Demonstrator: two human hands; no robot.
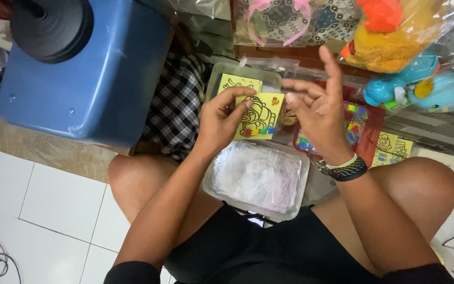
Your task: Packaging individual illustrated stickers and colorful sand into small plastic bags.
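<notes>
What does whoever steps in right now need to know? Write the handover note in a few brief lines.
Left hand: pinches a yellow picture card by its left edge, held up over the lap.
Right hand: open, fingers spread, just right of the card, holding nothing that can be seen.
Things: clear tub of plastic sleeves on the lap below; a second yellow card lies in a clear container behind; another yellow card lies to the right, near the right knee.
Done: one card picked up.
Left: the card is not yet in a sleeve.
</notes>
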